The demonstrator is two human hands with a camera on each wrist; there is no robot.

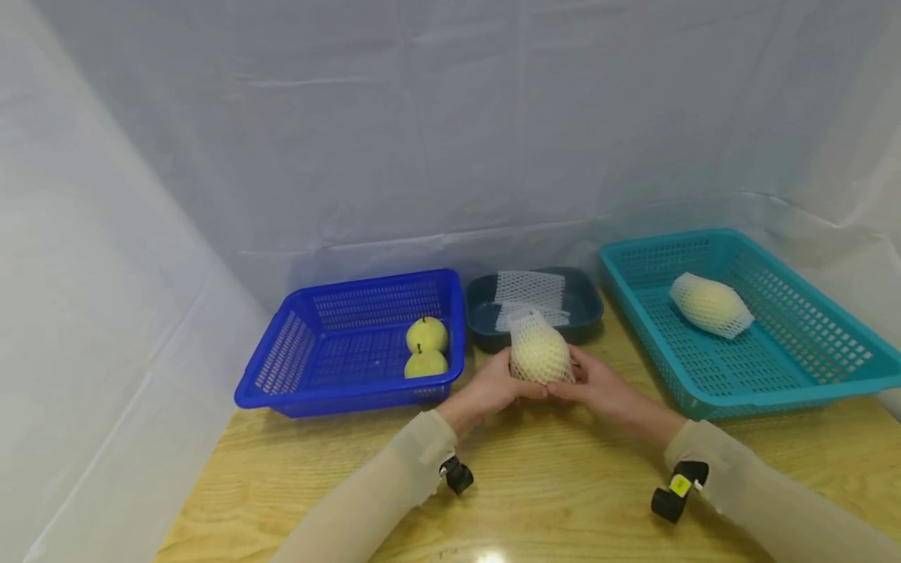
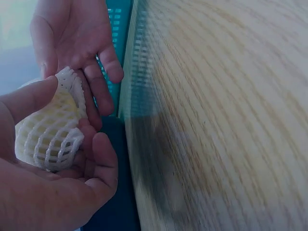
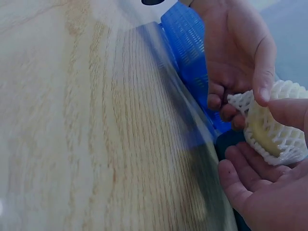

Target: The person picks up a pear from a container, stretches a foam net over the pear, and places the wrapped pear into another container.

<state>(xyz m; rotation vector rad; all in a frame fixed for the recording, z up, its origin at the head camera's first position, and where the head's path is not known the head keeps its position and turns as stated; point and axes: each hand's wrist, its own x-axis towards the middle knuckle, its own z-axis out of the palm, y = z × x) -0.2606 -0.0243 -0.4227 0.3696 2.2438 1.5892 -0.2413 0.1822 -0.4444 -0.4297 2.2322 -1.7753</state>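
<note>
Table (image 1: 549,477) of pale wood, bearing a teal basket (image 1: 795,395) with one wrapped fruit (image 1: 711,306), a blue basket (image 1: 352,393) with two bare fruits (image 1: 426,336), and, between them, a dark tray (image 1: 586,297) of foam nets (image 1: 531,289). Before the tray, left hand (image 1: 493,385) and right hand (image 1: 598,383) together grip a netted yellow fruit (image 1: 542,356), thumbs on its near side.

No text could be read; the small yellow label (image 1: 680,485) on the black wrist-worn camera (image 1: 667,506) was illegible.
</note>
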